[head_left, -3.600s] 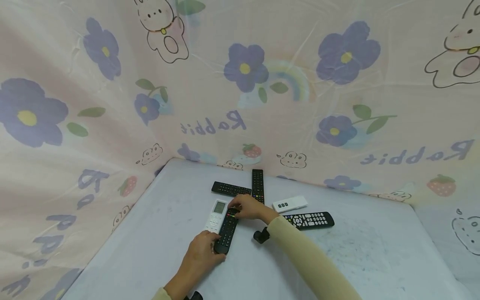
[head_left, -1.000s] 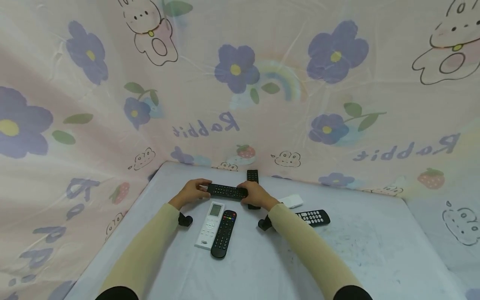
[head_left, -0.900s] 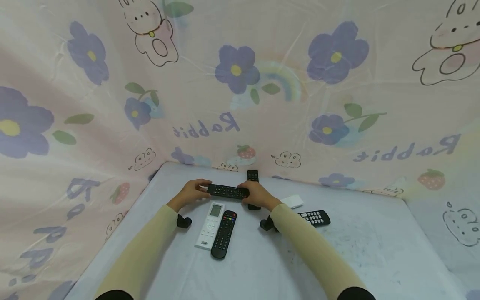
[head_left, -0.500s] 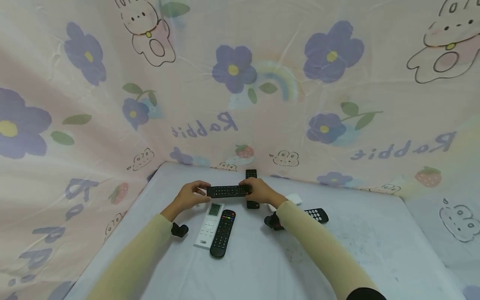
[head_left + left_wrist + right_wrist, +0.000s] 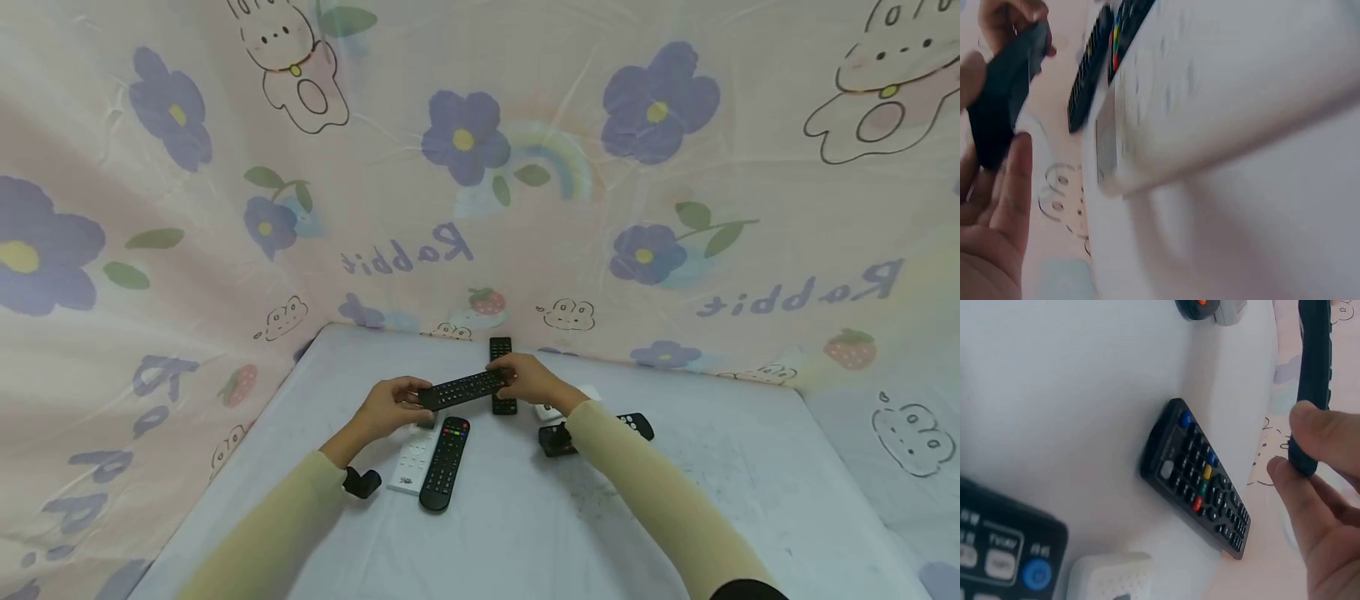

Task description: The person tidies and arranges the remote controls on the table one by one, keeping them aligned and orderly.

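Both hands hold a black remote control (image 5: 463, 389) above the table, one at each end. In the head view its left end sits lower than its right. My left hand (image 5: 390, 407) grips the left end between thumb and fingers; my right hand (image 5: 531, 379) pinches the right end. The right wrist view shows the remote edge-on, with the right thumb and fingers (image 5: 1300, 503) on its tip. Beneath the left hand lies a white remote with a screen (image 5: 414, 462), its top partly hidden. Beside it lies a black remote with coloured buttons (image 5: 446, 463).
Behind the right hand, another black remote (image 5: 504, 406) lies lengthwise near the back edge. A small white remote (image 5: 547, 412) and a black remote with white buttons (image 5: 637, 425) are partly covered by the right arm. Patterned cloth (image 5: 555, 267) hangs behind the white table (image 5: 525, 542).
My hands went from the two side-by-side remotes to the black one lying crosswise at the back. They have lifted it, brought it nearer and tilted its left end down.
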Tool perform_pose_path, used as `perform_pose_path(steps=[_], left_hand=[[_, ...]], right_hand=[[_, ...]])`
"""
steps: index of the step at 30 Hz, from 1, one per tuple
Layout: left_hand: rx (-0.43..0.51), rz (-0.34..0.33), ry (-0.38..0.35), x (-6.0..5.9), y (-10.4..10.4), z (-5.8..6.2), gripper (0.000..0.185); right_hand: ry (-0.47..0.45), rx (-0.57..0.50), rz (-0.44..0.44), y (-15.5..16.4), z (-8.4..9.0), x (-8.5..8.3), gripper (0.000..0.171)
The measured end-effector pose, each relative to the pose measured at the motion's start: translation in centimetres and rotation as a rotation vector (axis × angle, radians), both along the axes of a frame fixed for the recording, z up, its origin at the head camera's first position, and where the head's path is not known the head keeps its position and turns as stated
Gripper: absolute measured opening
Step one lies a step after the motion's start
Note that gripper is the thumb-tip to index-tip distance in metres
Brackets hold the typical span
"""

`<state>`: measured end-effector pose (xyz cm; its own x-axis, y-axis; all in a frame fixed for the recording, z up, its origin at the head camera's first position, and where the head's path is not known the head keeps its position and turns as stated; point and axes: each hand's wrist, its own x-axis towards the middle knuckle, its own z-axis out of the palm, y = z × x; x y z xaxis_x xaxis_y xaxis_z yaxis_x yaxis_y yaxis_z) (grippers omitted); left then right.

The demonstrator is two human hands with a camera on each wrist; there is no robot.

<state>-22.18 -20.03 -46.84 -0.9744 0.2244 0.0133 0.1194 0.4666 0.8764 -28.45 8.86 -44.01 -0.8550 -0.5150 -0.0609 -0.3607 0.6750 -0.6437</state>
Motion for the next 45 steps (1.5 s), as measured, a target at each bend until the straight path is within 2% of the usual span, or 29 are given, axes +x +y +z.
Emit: perform_pose_path(steps=[4,10,13,17,21,27,32,42,45], left_hand=[[0.018,0.022,-0.026,1.7,0.8,-0.2,0.049],[0.077,0.008,-0.033,4.7,1.7,-0.3,0.048],[0.088,0.021,-0.043,6.1,2.1,-0.5,0.049],[0.143,0.046,-0.095,7.5,2.7,-0.7,0.051],[0.165,0.070,-0.123,8.6,3.3,-0.9,0.050],[0.134,0.073,-0.116,10.3,4.1,-1.0,0.045],[0.147,0.068,-0.099,11.6,4.6,-1.5,0.044],[0.165,0.092,-0.097,12.5,5.7,-3.4,0.045],[0.147,0.098,-0.072,12.8,6.1,-3.7,0.044]], right_hand=[[-0.001,0.004,0.009,0.4,0.1,0.5,0.051],[-0.015,0.004,0.069,0.8,-0.1,1.1,0.052],[-0.046,-0.010,0.095,0.9,-0.6,1.3,0.052],[-0.091,-0.043,0.136,0.7,-1.0,1.4,0.050],[-0.102,-0.044,0.174,0.3,-1.2,1.8,0.049],[-0.095,-0.029,0.229,-0.3,-1.8,2.1,0.047],[-0.093,-0.025,0.265,-0.8,-1.8,2.5,0.043],[-0.082,-0.014,0.293,-1.2,-2.9,2.4,0.041],[-0.083,-0.005,0.295,-1.3,-3.1,2.4,0.040]])
